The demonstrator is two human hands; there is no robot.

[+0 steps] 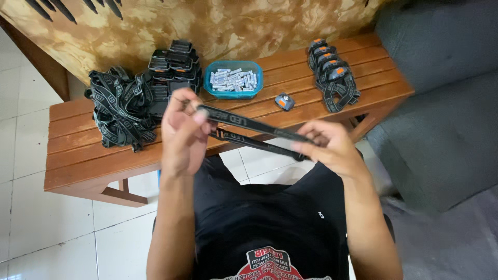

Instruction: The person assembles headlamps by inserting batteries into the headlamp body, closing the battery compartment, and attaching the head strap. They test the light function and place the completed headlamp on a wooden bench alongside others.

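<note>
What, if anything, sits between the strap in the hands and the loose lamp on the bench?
Nothing visible. The strap is stretched between the left hand and right hand above the bench's front edge; the lamp lies just beyond on bare slats.

Teal rectangular tub point(207, 83) of small white packets point(233, 80) on bench point(78, 155)

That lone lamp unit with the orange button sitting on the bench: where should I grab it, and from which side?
Probably from straight above, pinching the short sides of the small lamp unit. It lies flat and alone on the wooden bench, with open slats around it; the blue tray sits to one side and the row of finished headlamps to the other, both apart from it.
</note>
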